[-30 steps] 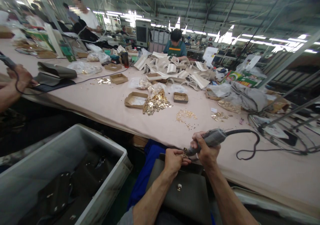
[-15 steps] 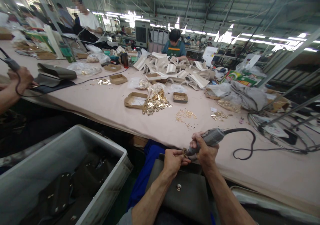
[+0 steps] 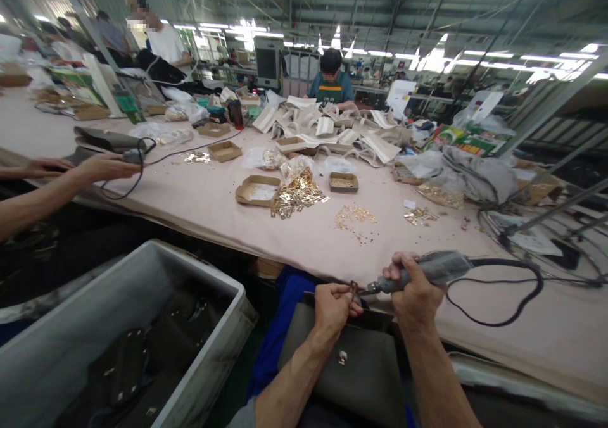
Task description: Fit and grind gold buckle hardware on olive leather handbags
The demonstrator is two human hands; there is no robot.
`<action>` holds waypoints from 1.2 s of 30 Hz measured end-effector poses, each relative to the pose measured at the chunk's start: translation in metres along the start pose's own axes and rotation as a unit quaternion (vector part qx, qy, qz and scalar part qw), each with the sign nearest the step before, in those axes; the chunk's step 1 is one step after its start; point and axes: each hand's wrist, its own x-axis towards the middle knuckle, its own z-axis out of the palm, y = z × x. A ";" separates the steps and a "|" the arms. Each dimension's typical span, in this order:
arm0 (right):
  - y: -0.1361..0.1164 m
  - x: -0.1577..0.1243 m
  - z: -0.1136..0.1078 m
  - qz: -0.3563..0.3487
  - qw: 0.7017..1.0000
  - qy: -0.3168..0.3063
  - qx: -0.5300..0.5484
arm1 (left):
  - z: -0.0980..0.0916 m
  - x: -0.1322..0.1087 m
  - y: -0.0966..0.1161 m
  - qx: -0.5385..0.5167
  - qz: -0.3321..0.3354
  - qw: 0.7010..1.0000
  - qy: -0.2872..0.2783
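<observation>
In the head view, my left hand (image 3: 330, 311) pinches a small gold metal fitting (image 3: 352, 290) at the upper edge of a dark olive bag (image 3: 361, 383). A small metal clasp (image 3: 342, 357) shows on the bag's front. My right hand (image 3: 418, 295) is wrapped round a grey electric screwdriver (image 3: 444, 267), whose tip points left and stands just apart from the fitting. The screwdriver's black cord loops away to the right. Whether a screw sits on the tip is too small to tell.
A pink-covered table (image 3: 209, 206) carries a heap of gold fittings (image 3: 299, 197), scattered small screws (image 3: 356, 218), and cardboard trays (image 3: 259, 190). A grey bin (image 3: 228, 289) with dark bags stands at left. A co-worker's hand (image 3: 111, 165) holds another corded tool. Pale straps (image 3: 332, 127) lie piled behind.
My right hand has drawn the screwdriver rightward, off the fitting. My left hand stays nearly in place. The co-worker's hand with the tool has moved right and a second hand shows.
</observation>
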 end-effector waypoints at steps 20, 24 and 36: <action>0.018 -0.011 -0.002 -0.021 0.997 -0.057 -0.039 | 0.010 0.010 -0.002 -0.004 -0.025 1.000 0.000; 0.021 -0.012 -0.001 -0.021 0.998 -0.054 -0.037 | 0.010 0.009 -0.001 0.000 -0.024 1.000 -0.001; 0.022 -0.019 0.001 -0.045 0.991 -0.074 -0.103 | 0.010 0.008 0.003 0.013 -0.030 0.999 -0.001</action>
